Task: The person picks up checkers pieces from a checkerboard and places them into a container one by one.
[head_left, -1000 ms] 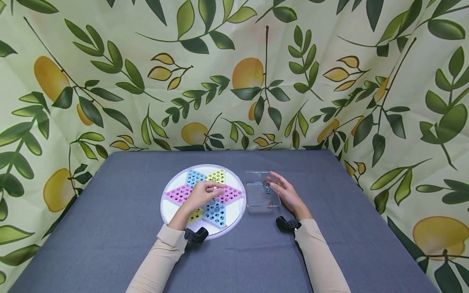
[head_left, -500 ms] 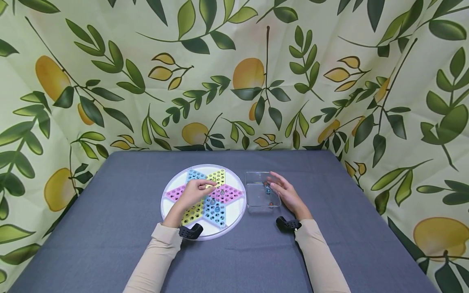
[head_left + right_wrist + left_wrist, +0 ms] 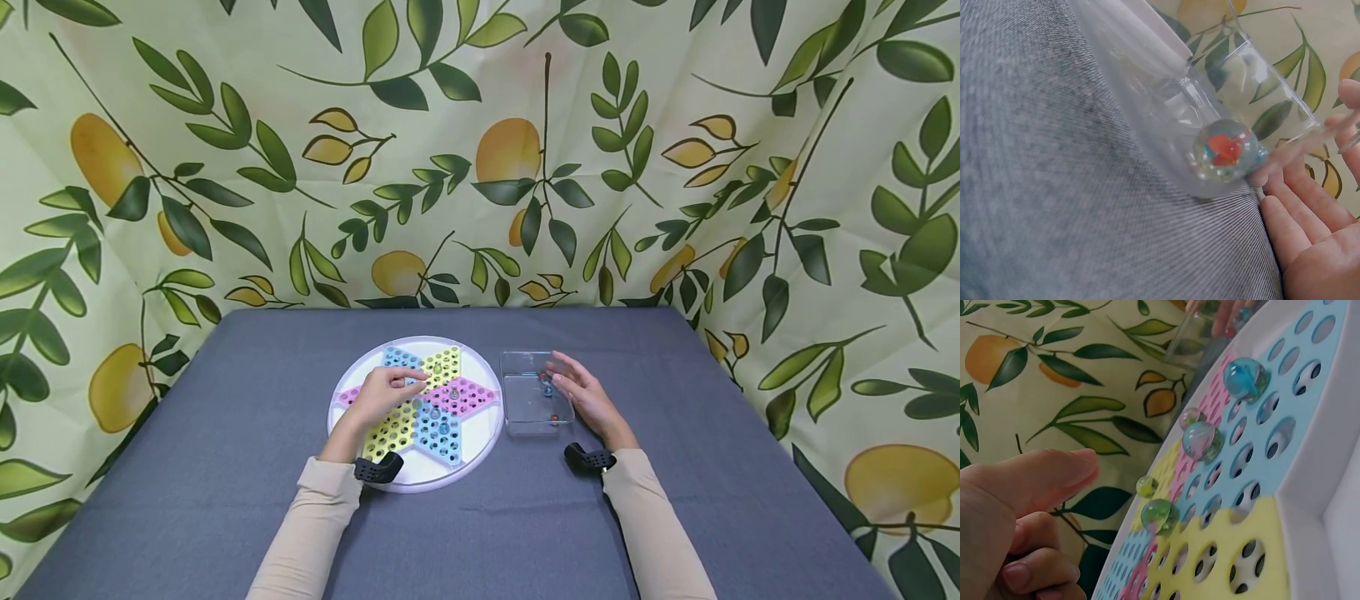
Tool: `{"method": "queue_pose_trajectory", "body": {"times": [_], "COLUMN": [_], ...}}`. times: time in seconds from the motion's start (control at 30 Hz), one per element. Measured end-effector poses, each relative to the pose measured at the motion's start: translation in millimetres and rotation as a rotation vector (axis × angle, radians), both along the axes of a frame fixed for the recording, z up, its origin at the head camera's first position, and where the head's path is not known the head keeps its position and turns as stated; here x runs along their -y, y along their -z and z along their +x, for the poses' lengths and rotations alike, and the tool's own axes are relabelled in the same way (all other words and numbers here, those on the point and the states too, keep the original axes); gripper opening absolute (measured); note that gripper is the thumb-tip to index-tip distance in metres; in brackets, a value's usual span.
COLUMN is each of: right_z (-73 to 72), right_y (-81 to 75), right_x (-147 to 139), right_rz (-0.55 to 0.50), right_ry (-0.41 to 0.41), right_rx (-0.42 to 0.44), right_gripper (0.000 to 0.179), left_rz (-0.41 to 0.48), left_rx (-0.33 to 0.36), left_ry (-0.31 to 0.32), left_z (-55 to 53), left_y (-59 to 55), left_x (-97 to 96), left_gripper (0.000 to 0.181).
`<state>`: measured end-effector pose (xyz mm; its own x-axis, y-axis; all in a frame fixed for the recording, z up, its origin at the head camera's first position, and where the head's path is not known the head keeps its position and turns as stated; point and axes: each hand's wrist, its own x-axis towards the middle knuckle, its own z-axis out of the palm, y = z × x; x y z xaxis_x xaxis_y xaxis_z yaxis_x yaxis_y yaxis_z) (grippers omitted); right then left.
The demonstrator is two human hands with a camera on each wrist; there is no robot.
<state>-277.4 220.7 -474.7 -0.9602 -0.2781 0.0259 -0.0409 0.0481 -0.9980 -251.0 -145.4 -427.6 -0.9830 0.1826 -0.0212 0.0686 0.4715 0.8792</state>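
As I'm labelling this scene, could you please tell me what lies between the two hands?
In the head view, between them lie the right side of the game board, bearing a few marbles, and most of the clear box.

Soft, even light overhead, dimmest in the left wrist view.
The head view is bright and mostly sharp, with faint shadows on the tablecloth (image 3: 480, 542) beside the sleeves (image 3: 307, 529) and the printed curtain (image 3: 300, 50) stretched toward the edges. Small highlights dot the marbles (image 3: 1158, 516); the right wrist view is hazy, with pale glare along the clear box (image 3: 1147, 140).
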Motion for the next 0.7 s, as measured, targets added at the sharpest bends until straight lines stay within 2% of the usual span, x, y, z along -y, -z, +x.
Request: {"method": "queue_pose_trajectory", "body": {"times": [0.27, 0.7], "right_z": [0.0, -0.2], "right_y": [0.7, 0.2], "right_x": [-1, 0], "right_rz": [-0.021, 0.009], "right_ry": [-0.008, 0.001], "right_rx": [-0.007, 0.007], "right_gripper": [0.061, 0.061], "left_rz": [-0.056, -0.105], "left_rx": [-0.038, -0.02], "left_ry": [0.046, 0.078], "left_z": [-3.2, -2.0], "left_y": [4.2, 6.7], "left_x": [10.2, 15.4], "left_gripper": [0.028, 0.027]}}
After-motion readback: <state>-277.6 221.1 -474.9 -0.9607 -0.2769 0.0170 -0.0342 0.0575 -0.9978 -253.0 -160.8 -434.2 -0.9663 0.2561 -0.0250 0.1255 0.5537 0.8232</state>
